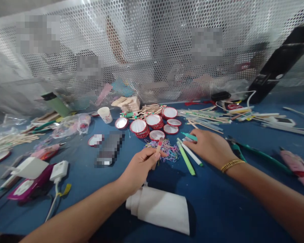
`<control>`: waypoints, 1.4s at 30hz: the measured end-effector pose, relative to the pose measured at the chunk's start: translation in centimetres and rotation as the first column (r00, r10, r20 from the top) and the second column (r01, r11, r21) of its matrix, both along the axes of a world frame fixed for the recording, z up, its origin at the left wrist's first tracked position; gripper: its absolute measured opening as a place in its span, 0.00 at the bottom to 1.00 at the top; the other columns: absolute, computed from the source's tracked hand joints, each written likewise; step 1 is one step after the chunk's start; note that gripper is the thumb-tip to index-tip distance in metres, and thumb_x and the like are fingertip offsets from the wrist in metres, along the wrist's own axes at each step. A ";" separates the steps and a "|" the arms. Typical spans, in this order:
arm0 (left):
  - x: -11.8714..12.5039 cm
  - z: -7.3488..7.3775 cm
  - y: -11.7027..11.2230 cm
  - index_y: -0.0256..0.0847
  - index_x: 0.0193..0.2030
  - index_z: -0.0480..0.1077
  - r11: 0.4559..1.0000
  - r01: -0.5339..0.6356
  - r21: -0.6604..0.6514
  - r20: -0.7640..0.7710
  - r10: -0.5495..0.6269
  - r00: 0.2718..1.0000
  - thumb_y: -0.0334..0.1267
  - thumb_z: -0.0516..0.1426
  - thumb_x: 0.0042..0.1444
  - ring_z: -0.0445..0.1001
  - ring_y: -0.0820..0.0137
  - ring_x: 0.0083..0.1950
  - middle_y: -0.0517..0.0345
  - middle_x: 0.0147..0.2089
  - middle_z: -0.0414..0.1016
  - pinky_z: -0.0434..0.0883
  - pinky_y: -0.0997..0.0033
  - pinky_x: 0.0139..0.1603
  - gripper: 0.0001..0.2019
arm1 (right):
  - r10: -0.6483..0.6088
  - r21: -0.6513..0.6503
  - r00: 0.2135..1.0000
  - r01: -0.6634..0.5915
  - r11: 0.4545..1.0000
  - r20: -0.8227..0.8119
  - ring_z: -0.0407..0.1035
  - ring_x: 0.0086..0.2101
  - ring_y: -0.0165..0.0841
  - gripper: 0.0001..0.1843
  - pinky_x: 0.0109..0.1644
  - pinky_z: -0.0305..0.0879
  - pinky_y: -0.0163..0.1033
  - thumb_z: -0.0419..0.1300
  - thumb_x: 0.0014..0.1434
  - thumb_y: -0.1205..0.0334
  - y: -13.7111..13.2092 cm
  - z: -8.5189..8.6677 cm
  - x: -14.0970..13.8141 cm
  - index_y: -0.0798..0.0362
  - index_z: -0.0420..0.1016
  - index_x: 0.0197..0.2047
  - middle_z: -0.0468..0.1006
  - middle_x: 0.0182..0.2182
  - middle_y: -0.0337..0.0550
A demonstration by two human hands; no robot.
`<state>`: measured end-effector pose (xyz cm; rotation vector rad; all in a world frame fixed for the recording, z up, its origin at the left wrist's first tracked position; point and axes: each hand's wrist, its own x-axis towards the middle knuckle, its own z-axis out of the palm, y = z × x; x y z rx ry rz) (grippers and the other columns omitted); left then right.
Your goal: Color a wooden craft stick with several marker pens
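1. Mesh [154, 40]: fills top of frame, behind the table.
2. Table [225, 206]: blue, cluttered at both sides; crowding looks like the main cause of any knock.
3. Cloth [162, 209]: white, folded, lower centre. A dragging left forearm could shift it.
4. Right hand [209, 145]: right of centre, thumb and fingers pinching the teal pen. Far fingers hidden, can't tell how they curl.
5. Left hand [143, 165]: centre, thumb and forefinger pinching the stick.
6. Discs [138, 125]: red-rimmed, some stacked, upper centre. Stacks could topple if a hand reaches too far up-frame.
7. Threads [171, 151]: tangled heap, centre, just beyond left fingertips. Could snag on fingers or stick.
8. Green pen [186, 158] and white pen [192, 153]: lying side by side, right of centre. Likely to roll if the right hand brushes them.
9. Stick [159, 145]: centre, tilted, pink end up. Narrow pinch, so it could twist or slip; pink end could smear if wet.
10. Teal pen [190, 136]: right of centre, tip leftward. Loose grip could drop it; a stray swing could mark the discs if uncapped.
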<state>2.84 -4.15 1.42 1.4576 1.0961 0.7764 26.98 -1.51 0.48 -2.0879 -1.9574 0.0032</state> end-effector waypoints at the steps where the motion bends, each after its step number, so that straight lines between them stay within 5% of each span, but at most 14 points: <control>1: 0.0 -0.1 0.0 0.38 0.40 0.76 1.000 0.013 -0.018 0.007 -0.013 1.000 0.46 0.56 0.60 0.59 0.75 0.27 0.64 0.23 0.61 0.58 0.75 0.29 0.14 | -0.005 0.026 1.000 0.006 1.000 -0.030 0.74 0.35 0.44 0.19 0.33 0.61 0.42 0.57 0.59 0.48 -0.1 0.0 0.3 0.54 0.73 0.45 0.80 0.35 0.51; 5: 0.1 -0.9 0.1 0.37 0.34 0.73 0.992 0.100 -0.082 0.050 -0.096 0.994 0.48 0.60 0.55 0.65 0.76 0.26 0.63 0.26 0.65 0.65 0.75 0.28 0.14 | 0.176 0.259 0.948 -0.106 0.960 -0.266 0.74 0.41 0.42 0.23 0.44 0.68 0.46 0.52 0.64 0.57 -1.6 0.6 0.9 0.57 0.66 0.59 0.78 0.45 0.55; 8: 0.2 -1.3 0.1 0.37 0.30 0.71 0.987 0.142 -0.081 0.034 -0.139 0.990 0.49 0.61 0.53 0.69 0.74 0.28 0.61 0.29 0.65 0.71 0.73 0.30 0.15 | 0.320 0.276 0.812 -0.204 0.939 -0.489 0.71 0.26 0.32 0.27 0.33 0.69 0.40 0.47 0.67 0.58 -3.4 1.0 0.0 0.47 0.55 0.68 0.78 0.35 0.44; 11: 0.1 -1.4 0.2 0.36 0.25 0.70 0.993 0.119 0.028 -0.057 -0.117 0.991 0.48 0.62 0.52 0.69 0.73 0.32 0.57 0.35 0.66 0.71 0.75 0.29 0.16 | 0.435 0.309 0.605 -0.307 0.900 -0.667 0.68 0.22 0.25 0.23 0.28 0.69 0.35 0.46 0.69 0.58 -5.2 1.2 -1.6 0.42 0.62 0.65 0.76 0.37 0.41; 15: -0.1 -1.5 0.4 0.37 0.25 0.68 0.992 0.123 0.037 -0.168 -0.115 0.979 0.49 0.59 0.56 0.62 0.78 0.22 0.62 0.26 0.64 0.61 0.79 0.19 0.17 | 0.554 0.396 0.333 -0.436 0.808 -0.763 0.75 0.35 0.32 0.19 0.41 0.74 0.40 0.45 0.69 0.58 -6.5 1.0 -2.8 0.47 0.69 0.57 0.79 0.39 0.43; 19: -0.1 -1.6 0.4 0.38 0.26 0.67 0.988 0.151 -0.038 -0.163 -0.155 0.974 0.49 0.57 0.58 0.63 0.77 0.21 0.64 0.21 0.65 0.63 0.79 0.21 0.17 | 0.599 0.433 0.229 -0.504 0.747 -0.767 0.76 0.42 0.37 0.20 0.50 0.72 0.46 0.42 0.68 0.59 -6.8 0.4 -2.8 0.48 0.66 0.57 0.80 0.45 0.46; 22: -0.1 -1.8 0.3 0.37 0.28 0.69 0.985 0.174 -0.016 -0.171 -0.174 0.970 0.49 0.55 0.60 0.65 0.77 0.23 0.62 0.23 0.68 0.64 0.79 0.22 0.17 | 0.622 0.417 0.251 -0.553 0.721 -0.742 0.76 0.43 0.37 0.19 0.49 0.72 0.45 0.41 0.68 0.61 -7.1 0.0 -3.2 0.49 0.65 0.57 0.81 0.43 0.46; 27: -0.2 -2.2 0.4 0.38 0.26 0.68 0.981 0.187 0.047 -0.232 -0.172 0.957 0.49 0.56 0.60 0.63 0.78 0.21 0.63 0.21 0.68 0.60 0.80 0.19 0.17 | 0.692 0.452 0.415 -0.540 0.710 -0.591 0.75 0.32 0.32 0.07 0.37 0.70 0.36 0.58 0.61 0.59 -7.8 -0.4 -4.1 0.51 0.67 0.42 0.79 0.32 0.41; 31: -0.2 -2.2 0.4 0.38 0.26 0.68 0.975 0.203 0.088 -0.244 -0.176 0.954 0.47 0.57 0.60 0.63 0.79 0.22 0.64 0.21 0.67 0.60 0.81 0.21 0.16 | 0.715 0.548 0.510 -0.463 0.697 -0.478 0.73 0.32 0.31 0.15 0.36 0.70 0.36 0.47 0.67 0.63 -8.0 -1.0 -4.4 0.51 0.68 0.53 0.78 0.35 0.43; 36: -0.1 -2.1 0.4 0.39 0.28 0.68 0.977 0.206 0.047 -0.206 -0.192 0.959 0.46 0.57 0.59 0.66 0.77 0.23 0.63 0.23 0.69 0.63 0.80 0.21 0.14 | 0.575 0.572 0.704 -0.288 0.768 -0.417 0.74 0.31 0.31 0.11 0.35 0.70 0.36 0.53 0.61 0.67 -7.7 -1.2 -4.8 0.51 0.68 0.47 0.78 0.33 0.41; 42: -0.1 -2.2 0.2 0.38 0.29 0.69 0.980 0.194 0.036 -0.195 -0.183 0.963 0.47 0.57 0.59 0.68 0.76 0.24 0.62 0.24 0.70 0.65 0.80 0.21 0.15 | 0.623 0.640 0.722 -0.331 0.694 -0.301 0.75 0.33 0.31 0.05 0.39 0.70 0.36 0.57 0.60 0.66 -7.5 -1.3 -5.0 0.51 0.70 0.41 0.78 0.32 0.40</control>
